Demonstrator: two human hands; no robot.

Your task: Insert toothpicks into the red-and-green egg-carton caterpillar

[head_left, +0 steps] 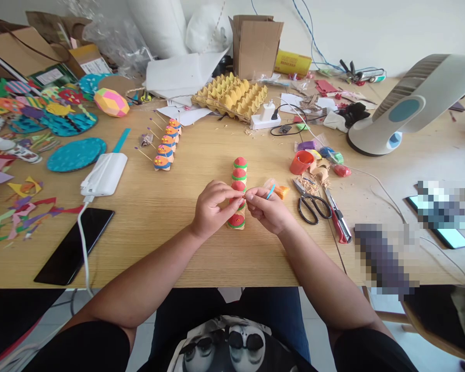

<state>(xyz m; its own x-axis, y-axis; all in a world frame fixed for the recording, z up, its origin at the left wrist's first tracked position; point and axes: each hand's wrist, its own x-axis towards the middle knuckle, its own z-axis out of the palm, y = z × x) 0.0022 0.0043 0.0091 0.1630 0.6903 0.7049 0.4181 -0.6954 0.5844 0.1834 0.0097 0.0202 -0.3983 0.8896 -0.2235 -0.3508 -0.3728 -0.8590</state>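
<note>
Pinching a tiny, indistinct piece between closed left-hand grip and right-hand grip, with a blue stick also in the latter; could drop the piece through uneven pressure onto the red-capped strip beneath, on the surface; farther off, could tip the red cup by reaching carelessly

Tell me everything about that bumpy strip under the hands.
The bumpy strip is a row of red domes with green bands and a pale base, like painted egg carton. It rests on the table, running away from the camera. The left hand and right hand partly hide it; contact is unclear.
</note>
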